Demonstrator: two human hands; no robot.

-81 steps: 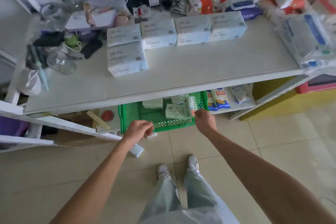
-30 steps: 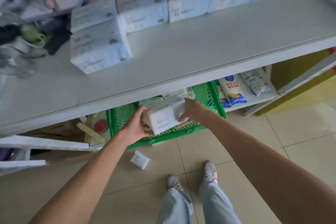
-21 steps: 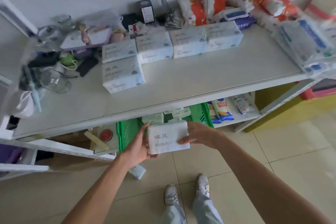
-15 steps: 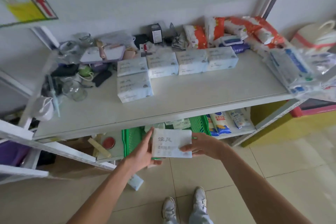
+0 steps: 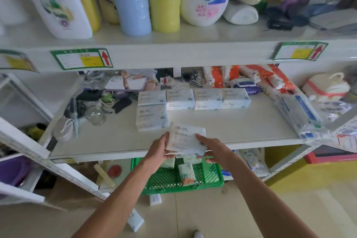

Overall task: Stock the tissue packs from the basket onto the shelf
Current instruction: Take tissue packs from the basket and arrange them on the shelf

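The left hand [image 5: 158, 149] grips one end of a tissue pack [image 5: 186, 138] and the right hand [image 5: 215, 150] pinches the other, keeping it level over the shelf [image 5: 241, 127] edge; it seems bound for beside the front pack [image 5: 151, 118]; others sit in the basket [image 5: 193, 189] below.

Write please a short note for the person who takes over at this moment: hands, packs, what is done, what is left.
Left hand and right hand: both grip one tissue pack above the front edge of the shelf; it is not yet set down.
Done: five packs lie on the shelf, a back row of four and a front pack.
Left: place the held pack, then empty the green basket under the shelf; a small pack shows in it.
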